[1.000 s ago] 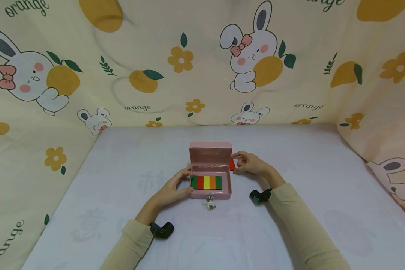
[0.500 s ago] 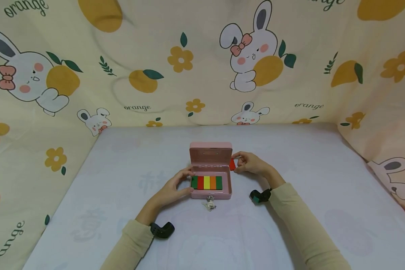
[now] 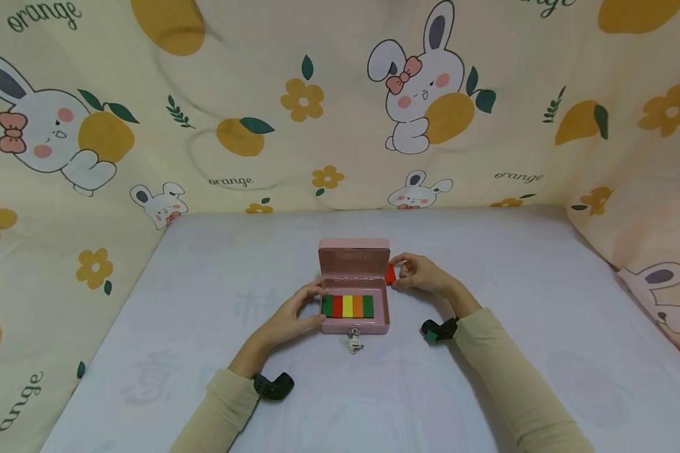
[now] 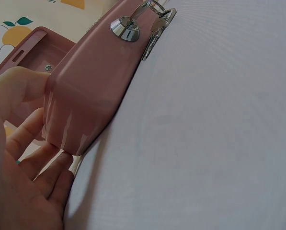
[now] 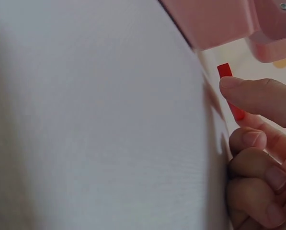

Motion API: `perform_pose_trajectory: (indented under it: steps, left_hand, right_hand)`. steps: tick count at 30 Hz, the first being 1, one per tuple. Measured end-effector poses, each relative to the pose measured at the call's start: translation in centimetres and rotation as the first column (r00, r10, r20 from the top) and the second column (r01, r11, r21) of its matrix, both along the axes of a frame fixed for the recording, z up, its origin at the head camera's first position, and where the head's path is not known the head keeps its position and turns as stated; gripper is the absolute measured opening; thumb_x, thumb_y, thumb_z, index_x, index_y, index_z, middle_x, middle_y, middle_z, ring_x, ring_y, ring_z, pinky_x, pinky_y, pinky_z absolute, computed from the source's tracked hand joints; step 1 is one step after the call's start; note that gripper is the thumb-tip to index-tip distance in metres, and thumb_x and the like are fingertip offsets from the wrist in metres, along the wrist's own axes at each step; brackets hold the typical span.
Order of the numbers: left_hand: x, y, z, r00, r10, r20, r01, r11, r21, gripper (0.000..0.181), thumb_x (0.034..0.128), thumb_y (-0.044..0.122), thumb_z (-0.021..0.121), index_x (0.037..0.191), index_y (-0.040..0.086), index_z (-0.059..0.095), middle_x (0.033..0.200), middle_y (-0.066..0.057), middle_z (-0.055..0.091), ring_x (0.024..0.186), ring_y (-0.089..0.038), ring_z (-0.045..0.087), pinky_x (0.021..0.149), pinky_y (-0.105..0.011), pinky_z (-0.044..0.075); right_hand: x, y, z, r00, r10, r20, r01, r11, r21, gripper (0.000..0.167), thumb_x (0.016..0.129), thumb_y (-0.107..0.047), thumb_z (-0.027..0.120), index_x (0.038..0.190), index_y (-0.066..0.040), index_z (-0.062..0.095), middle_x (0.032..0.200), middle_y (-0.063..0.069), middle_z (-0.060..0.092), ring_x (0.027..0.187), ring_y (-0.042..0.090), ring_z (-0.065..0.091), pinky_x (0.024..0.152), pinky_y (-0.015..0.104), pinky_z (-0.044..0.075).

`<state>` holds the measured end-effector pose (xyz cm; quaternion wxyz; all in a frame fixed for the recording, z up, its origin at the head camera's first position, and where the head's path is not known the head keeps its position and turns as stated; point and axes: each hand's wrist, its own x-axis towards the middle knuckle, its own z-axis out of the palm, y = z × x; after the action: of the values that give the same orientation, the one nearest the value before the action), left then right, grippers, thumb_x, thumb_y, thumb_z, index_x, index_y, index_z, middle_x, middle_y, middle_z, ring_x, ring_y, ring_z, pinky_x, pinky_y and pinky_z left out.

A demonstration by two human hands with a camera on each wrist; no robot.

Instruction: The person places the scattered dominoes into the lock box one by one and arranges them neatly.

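Note:
A pink metal cash box [image 3: 354, 328] stands on the table with its lid [image 3: 354, 259] raised. Side by side inside it lie several coloured domino blocks [image 3: 347, 306], in green, red, yellow and orange. My left hand [image 3: 292, 314] grips the box's left end between thumb and fingers [image 4: 33, 160]. Just right of the box, near the hinge, my right hand [image 3: 422, 275] pinches a thin red domino block [image 5: 224, 70] between thumb and index finger. Its other fingers [image 5: 253, 163] are curled. Part of the red block is hidden behind a fingertip.
Keys [image 3: 352, 344] hang from the lock [image 4: 125, 28] on the box's front. A white cloth covers the table [image 3: 340, 402]. Behind it rises a cream curtain [image 3: 340, 145] printed with rabbits and oranges. Each wrist wears a black camera [image 3: 274, 385].

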<state>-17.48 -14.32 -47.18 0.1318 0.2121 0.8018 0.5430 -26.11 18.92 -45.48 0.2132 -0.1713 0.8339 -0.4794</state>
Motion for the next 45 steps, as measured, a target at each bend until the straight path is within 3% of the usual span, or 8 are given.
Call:
perform_pose_trajectory:
  steps: [20,28,45]
  left_hand:
    - [0.1,0.1,0.2,0.999,0.027,0.041,-0.027,0.999,-0.023,0.042,0.0889,0.02,0.068,0.126,0.015,0.05,0.162,-0.004,0.025,0.151,-0.032,0.021,0.123,-0.056,0.017]
    - [0.0,0.2,0.1,1.0,0.014,0.016,-0.014,1.0,-0.005,0.04,0.0893,0.016,0.068,0.126,0.011,0.051,0.162,-0.007,0.025,0.15,-0.034,0.023,0.122,-0.057,0.019]
    - [-0.1,0.1,-0.1,0.999,0.024,0.024,-0.024,1.0,-0.01,0.043,0.0885,0.016,0.069,0.127,0.014,0.05,0.162,-0.006,0.026,0.15,-0.033,0.023,0.123,-0.055,0.018]
  right_hand:
    - [1.6,0.4,0.7,0.999,-0.054,-0.007,0.054,0.998,0.011,0.053,0.083,-0.01,0.073,0.129,0.002,0.049,0.073,-0.001,0.044,0.072,0.012,0.044,0.075,0.029,0.037]
    - [2.1,0.6,0.4,0.997,-0.083,0.0,0.083,0.996,-0.014,0.052,0.083,-0.009,0.072,0.128,0.002,0.049,0.073,-0.001,0.045,0.071,0.011,0.044,0.073,0.029,0.038]
    - [3.0,0.8,0.6,0.995,-0.101,-0.014,0.1,0.994,-0.041,0.051,0.082,-0.007,0.072,0.128,0.002,0.051,0.073,-0.002,0.044,0.071,0.01,0.044,0.068,0.025,0.038]
